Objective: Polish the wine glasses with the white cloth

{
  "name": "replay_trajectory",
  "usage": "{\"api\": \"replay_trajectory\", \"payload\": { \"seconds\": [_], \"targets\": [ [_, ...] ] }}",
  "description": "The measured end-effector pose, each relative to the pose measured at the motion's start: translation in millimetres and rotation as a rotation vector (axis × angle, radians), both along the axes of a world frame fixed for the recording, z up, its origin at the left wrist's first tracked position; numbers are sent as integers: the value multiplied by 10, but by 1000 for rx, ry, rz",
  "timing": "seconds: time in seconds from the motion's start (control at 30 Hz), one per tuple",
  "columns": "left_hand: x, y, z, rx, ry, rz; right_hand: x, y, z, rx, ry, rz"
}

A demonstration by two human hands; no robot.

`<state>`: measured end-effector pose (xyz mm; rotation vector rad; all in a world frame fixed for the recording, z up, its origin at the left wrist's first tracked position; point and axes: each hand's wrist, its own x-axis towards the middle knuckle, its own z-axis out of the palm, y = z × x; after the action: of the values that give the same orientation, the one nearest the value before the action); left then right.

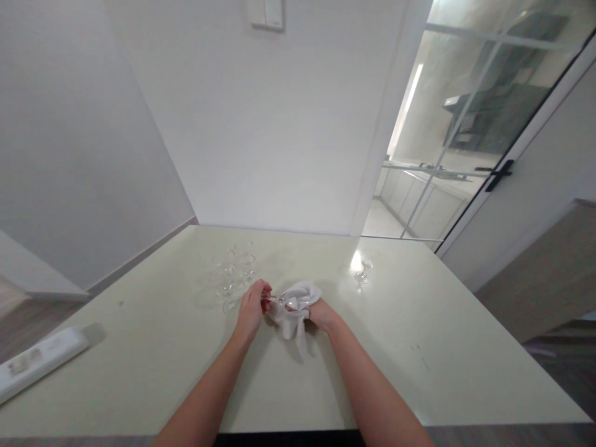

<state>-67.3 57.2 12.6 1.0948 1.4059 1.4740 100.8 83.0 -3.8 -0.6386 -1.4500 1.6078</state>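
My left hand [252, 304] is closed round the stem end of a small stemmed glass [275, 299], which lies sideways above the table. The glass's bowl sits inside a white cloth [292, 320]. My right hand [320, 313] is wrapped in that cloth and grips it round the bowl; most of its fingers are covered. A loose end of the cloth hangs down toward the tabletop. Just left of my left hand stand several clear glasses [235, 273] in a group. Farther right, one more clear glass [362, 272] stands alone beside a bright reflection.
The pale, glossy table [153, 360] reaches to the white wall [279, 136]. At its left edge lies a long white box [41, 360]. A glazed door [447, 143] with a black handle [500, 176] is at the right.
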Motion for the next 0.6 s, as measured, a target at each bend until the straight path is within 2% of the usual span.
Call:
{"api": "replay_trajectory", "payload": {
  "seconds": [0.17,0.4,0.5,0.6],
  "targets": [
    [67,-33,23,32,66,-64,87,-17,43,-32,-12,-49],
    [88,-32,16,49,128,-132,120,-45,-90,7,-29,-178],
    [95,-25,-7,51,168,-148,142,-37,-102,-14,-5,-141],
    [110,-36,-15,108,236,-103,152,-13,-88,-48,48,-97]
  ]
}}
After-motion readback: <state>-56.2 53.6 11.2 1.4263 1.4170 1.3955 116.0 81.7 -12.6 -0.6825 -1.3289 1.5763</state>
